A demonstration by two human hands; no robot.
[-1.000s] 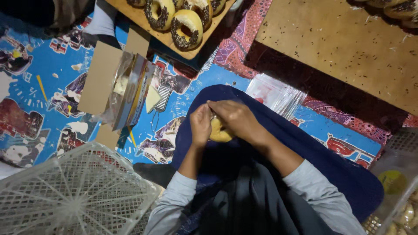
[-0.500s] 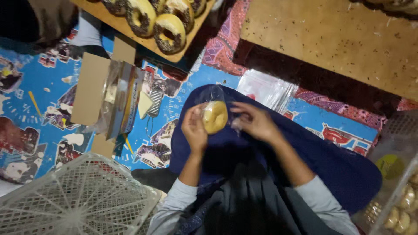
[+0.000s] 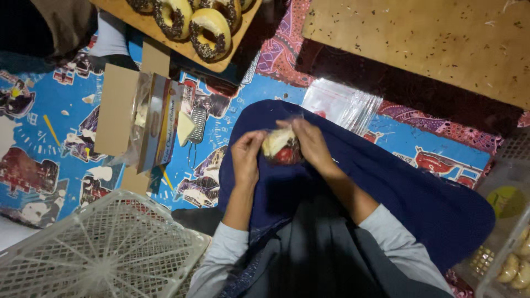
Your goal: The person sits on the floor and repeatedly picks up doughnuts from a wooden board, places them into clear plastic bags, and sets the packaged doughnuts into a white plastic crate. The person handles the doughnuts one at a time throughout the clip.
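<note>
Packaging on the mat
Clear bag [image 3: 280,146] with red print, held between both hands; stack of clear plastic bags [image 3: 342,105] just above; open brown carton [image 3: 144,118] left.

Far to my left sat a wooden board [image 3: 234,41] of sprinkled doughnuts [image 3: 210,34]; a white plastic crate [image 3: 94,251] lay near left.
</note>
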